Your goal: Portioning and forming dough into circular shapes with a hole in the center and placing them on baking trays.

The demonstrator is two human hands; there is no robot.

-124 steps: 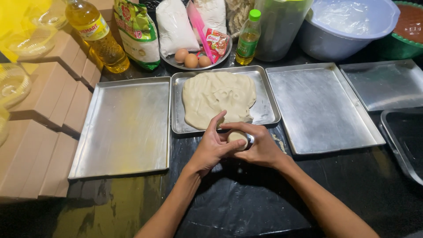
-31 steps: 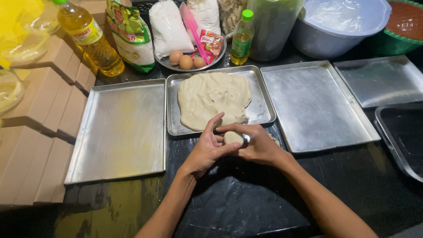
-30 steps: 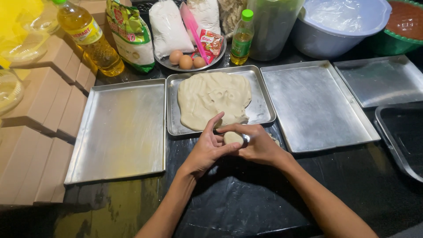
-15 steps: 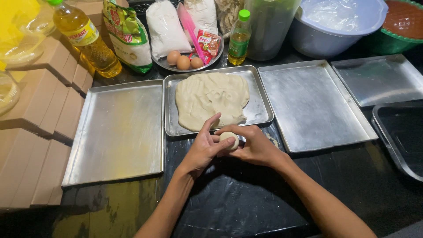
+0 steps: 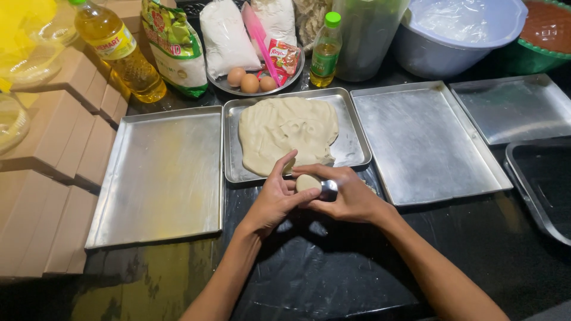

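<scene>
The left hand (image 5: 275, 199) and the right hand (image 5: 348, 196) met over the black tabletop (image 5: 357, 267), just in front of the middle tray (image 5: 354, 139). Between them sat a small round metal mould (image 5: 327, 190), packed with a pale lump of dough (image 5: 308, 182). The right hand was wrapped around the mould from the right and below, fingers curled shut on it. The left hand cupped the dough from the left, its thumb pressing on the lump and its forefinger raised toward the tray edge; it was closed narrowly on the dough rather than spread.

The mould lay tipped on its side, its open, dough-filled face turned to the left and slightly upward toward the left palm, so its short axis ran roughly left to right. The lump itself looked nearly round, with no clear long axis.

On the middle tray lay a large flattened sheet of dough (image 5: 288, 134), its longer side running from the near left corner toward the far right. An empty steel tray (image 5: 160, 178) stood to its left, another (image 5: 425, 142) to its right, both just beside it. Behind the trays were a plate with three eggs (image 5: 250, 80), an oil bottle (image 5: 116, 47), a small green-capped bottle (image 5: 326, 50) and a pale bowl (image 5: 458, 35). Cardboard boxes (image 5: 53, 172) were stacked at the far left.
</scene>
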